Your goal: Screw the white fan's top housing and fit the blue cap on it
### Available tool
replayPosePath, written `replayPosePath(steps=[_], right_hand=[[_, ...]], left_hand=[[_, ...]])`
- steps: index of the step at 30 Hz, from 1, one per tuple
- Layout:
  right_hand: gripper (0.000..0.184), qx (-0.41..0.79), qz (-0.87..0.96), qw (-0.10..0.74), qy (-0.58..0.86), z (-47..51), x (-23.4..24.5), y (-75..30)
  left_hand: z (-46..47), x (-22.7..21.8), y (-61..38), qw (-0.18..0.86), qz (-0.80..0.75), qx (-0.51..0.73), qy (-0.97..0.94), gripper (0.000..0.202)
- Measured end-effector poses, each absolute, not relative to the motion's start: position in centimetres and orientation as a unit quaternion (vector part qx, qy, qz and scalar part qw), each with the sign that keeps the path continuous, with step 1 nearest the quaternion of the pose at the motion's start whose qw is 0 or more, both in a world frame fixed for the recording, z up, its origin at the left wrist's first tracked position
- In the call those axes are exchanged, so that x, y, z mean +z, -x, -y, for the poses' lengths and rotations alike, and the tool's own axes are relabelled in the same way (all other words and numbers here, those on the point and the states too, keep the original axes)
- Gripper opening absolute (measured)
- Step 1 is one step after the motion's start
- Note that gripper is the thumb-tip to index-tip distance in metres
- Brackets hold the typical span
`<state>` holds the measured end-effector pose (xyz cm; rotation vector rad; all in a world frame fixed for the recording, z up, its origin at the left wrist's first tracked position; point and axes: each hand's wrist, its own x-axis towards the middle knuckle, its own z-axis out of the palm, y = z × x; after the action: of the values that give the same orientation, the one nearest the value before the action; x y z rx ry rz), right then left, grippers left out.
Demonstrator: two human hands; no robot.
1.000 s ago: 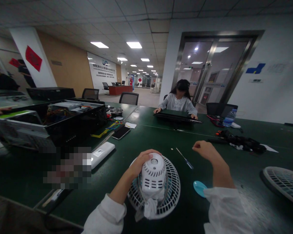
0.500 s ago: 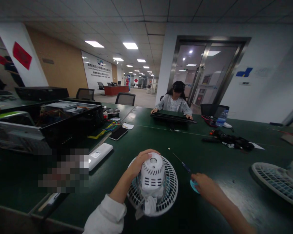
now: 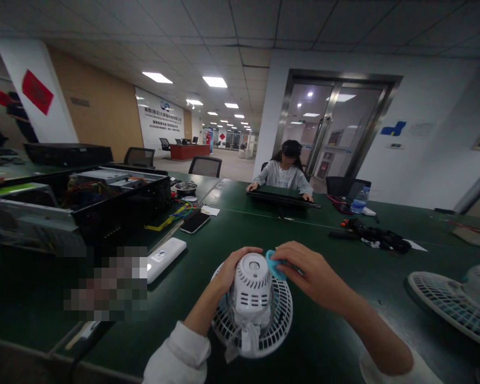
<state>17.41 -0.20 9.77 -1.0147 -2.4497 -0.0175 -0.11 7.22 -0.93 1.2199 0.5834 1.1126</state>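
Note:
A small white fan (image 3: 251, 298) lies grille-down on the green table, its vented motor housing pointing up. My left hand (image 3: 229, 271) is wrapped round the left and far side of that housing. Between the fingers of my right hand (image 3: 310, 273) is a light-blue round disc (image 3: 275, 266), pinched and tilted close to the upper right of the housing. Whether the disc touches the housing, I cannot tell. The far side of the housing and part of the grille (image 3: 283, 320) are hidden by my hands.
A white power strip-like block (image 3: 167, 260) and a phone (image 3: 195, 221) lie left of the fan, beside an opened computer case (image 3: 120, 213). A second fan (image 3: 444, 298) is at the right. Across the table (image 3: 356, 341), a person (image 3: 287, 170) holds a dark flat panel (image 3: 282, 199).
My right hand has brought the blue disc up and left from the table to the fan's housing. A screwdriver seen beside that hand no longer shows. My left hand stays on the fan.

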Motion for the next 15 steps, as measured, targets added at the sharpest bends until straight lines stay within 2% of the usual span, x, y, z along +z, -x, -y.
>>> replayPosePath(steps=[6, 10, 15], right_hand=[[0.017, -0.106, 0.939, 0.074, 0.318, -2.2, 11.0, -13.7], [0.022, -0.141, 0.949, 0.024, 0.282, -2.9, 10.7, -13.2], [0.018, -0.096, 0.958, -0.012, 0.272, -2.9, 11.4, -12.8]], left_hand=[[-8.2, -2.6, 0.7, 0.567, -0.329, 0.526, -0.542, 0.021], [-8.3, -3.1, 0.7, 0.541, -0.341, 0.523, -0.564, 0.019], [-7.9, -2.2, 0.5, 0.53, -0.345, 0.501, -0.591, 0.028]])
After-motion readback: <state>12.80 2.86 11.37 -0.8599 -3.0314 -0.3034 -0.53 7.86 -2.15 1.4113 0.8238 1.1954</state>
